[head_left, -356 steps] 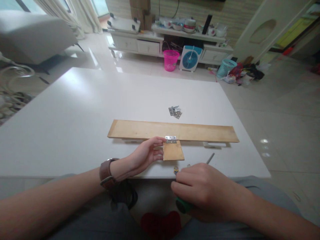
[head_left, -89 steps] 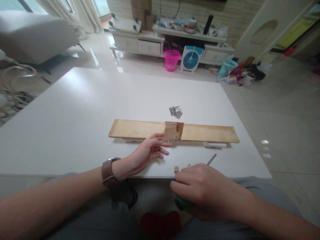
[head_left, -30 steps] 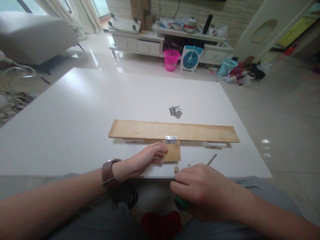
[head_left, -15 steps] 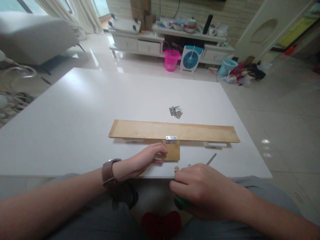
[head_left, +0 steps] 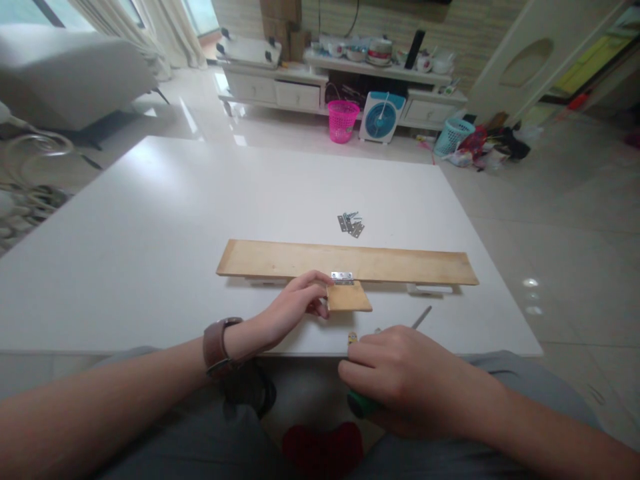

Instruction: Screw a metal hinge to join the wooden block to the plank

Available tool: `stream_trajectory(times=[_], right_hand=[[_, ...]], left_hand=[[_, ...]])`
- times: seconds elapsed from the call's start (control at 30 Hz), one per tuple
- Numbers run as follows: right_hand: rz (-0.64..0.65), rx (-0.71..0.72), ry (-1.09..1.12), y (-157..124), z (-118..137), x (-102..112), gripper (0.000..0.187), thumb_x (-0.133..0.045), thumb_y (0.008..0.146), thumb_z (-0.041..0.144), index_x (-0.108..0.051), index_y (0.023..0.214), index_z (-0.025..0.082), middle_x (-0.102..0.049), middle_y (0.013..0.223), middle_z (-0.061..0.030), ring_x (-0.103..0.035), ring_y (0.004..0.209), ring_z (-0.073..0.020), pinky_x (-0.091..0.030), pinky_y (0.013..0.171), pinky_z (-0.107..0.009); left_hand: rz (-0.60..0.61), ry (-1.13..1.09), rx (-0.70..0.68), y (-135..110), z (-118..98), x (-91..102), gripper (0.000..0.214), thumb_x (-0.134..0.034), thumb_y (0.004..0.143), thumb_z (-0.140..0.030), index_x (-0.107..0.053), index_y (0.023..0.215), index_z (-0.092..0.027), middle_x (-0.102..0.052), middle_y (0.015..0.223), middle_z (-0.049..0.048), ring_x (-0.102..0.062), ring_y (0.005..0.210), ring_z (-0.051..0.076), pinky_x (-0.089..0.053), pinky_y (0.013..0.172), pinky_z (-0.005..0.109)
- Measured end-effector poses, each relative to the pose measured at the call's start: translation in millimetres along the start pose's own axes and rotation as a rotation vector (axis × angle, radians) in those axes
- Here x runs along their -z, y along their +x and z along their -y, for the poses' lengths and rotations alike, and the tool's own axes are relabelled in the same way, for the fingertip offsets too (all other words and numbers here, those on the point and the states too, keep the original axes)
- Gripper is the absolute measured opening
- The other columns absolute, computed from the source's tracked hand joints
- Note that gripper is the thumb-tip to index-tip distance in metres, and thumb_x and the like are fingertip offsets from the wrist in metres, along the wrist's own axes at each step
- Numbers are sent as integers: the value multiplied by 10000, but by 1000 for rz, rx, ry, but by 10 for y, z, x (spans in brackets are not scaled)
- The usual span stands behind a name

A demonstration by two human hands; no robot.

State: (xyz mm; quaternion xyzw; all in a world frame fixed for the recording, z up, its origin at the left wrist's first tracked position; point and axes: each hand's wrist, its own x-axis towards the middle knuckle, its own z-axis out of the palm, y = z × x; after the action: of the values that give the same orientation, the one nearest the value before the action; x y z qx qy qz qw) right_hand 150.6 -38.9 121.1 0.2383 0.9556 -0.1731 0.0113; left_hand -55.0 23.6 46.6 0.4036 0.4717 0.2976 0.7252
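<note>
A long wooden board (head_left: 280,257) lies raised across the white table, on white supports. A metal hinge (head_left: 342,276) joins its near edge to a small wooden piece (head_left: 347,298), which is tilted on the hinge. My left hand (head_left: 300,303) grips the small piece by its left edge. Low at the table's front edge, my right hand (head_left: 400,377) is closed round the green handle of a screwdriver (head_left: 363,404), whose metal shaft points away to the upper right. A small yellow item (head_left: 353,338) shows beside my right fingers; its kind is unclear.
Several loose hinges (head_left: 345,223) and screws lie in a pile beyond the board on the white table (head_left: 165,267). Farther off on the floor stand a pink basket (head_left: 343,122), a blue fan (head_left: 381,119) and a light-blue basket (head_left: 453,137).
The small wooden piece has swung up on its hinge, its near edge lifting, with my left hand rising along with it. My right hand and the screwdriver stay nearly still.
</note>
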Motion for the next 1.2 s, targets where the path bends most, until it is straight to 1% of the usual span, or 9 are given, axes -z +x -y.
stream_trajectory(times=[0.07,0.23,0.4,0.5,0.63,0.73,0.87,1.03,1.2], right_hand=[[-3,0,1,0,-1,0,92,-626,880,218,-534,878,222,-641,791,24,-506,643,-140,-205,550,-332],[-20,-8,-6,-11,9,-6,84,-624,887,218,-541,872,223,-641,777,30,-519,632,-145,-224,550,-341],[-40,-4,-23,-6,20,-6,99,-636,880,213,-541,853,224,-632,755,36,-518,618,-144,-230,543,-343],[-47,-2,-26,-7,21,-11,97,-635,887,220,-542,861,227,-633,762,38,-521,621,-144,-227,540,-344],[-44,-2,-27,-13,18,-21,108,-645,884,226,-538,867,229,-630,763,39,-517,622,-144,-221,536,-346],[-51,2,-25,-15,12,-23,114,-649,880,226,-536,864,227,-630,765,37,-513,623,-142,-224,540,-343],[-52,3,-14,-11,5,-15,117,-646,888,232,-532,867,227,-633,773,37,-514,628,-139,-226,544,-338],[-26,6,-12,-11,15,-8,112,-643,887,246,-533,874,227,-643,783,32,-515,637,-141,-208,544,-336],[-12,-14,-19,-7,9,-21,102,-632,866,203,-532,864,225,-639,771,32,-515,635,-142,-206,552,-342]], left_hand=[[-17,-28,-16,17,-6,15,235,-640,811,-245,-659,1035,-174,-648,781,25,-630,640,169,-496,708,333],[-6,-157,-18,54,-1,43,290,-644,834,-223,-638,1118,-167,-752,1004,94,-662,648,153,-505,677,306],[2,-220,-11,66,3,53,367,-680,833,-239,-614,1186,-160,-771,1067,109,-675,651,156,-524,679,298],[-15,-240,-26,61,-10,48,404,-664,826,-229,-612,1217,-144,-774,1106,125,-671,633,158,-533,669,307],[-20,-252,-23,50,-33,41,399,-668,833,-241,-619,1215,-137,-770,1140,137,-675,639,159,-539,680,316],[-16,-264,-28,40,-42,39,388,-684,840,-258,-623,1205,-141,-764,1162,144,-677,649,162,-535,685,322],[6,-264,-37,36,-44,45,430,-674,851,-252,-621,1263,-141,-742,1231,154,-670,663,155,-535,705,330],[11,-256,-21,43,-57,57,542,-659,854,-267,-558,1372,-147,-701,1336,163,-676,666,148,-549,730,336],[7,-243,-5,44,-70,70,590,-658,851,-276,-513,1411,-158,-678,1384,155,-688,678,142,-547,736,320]])
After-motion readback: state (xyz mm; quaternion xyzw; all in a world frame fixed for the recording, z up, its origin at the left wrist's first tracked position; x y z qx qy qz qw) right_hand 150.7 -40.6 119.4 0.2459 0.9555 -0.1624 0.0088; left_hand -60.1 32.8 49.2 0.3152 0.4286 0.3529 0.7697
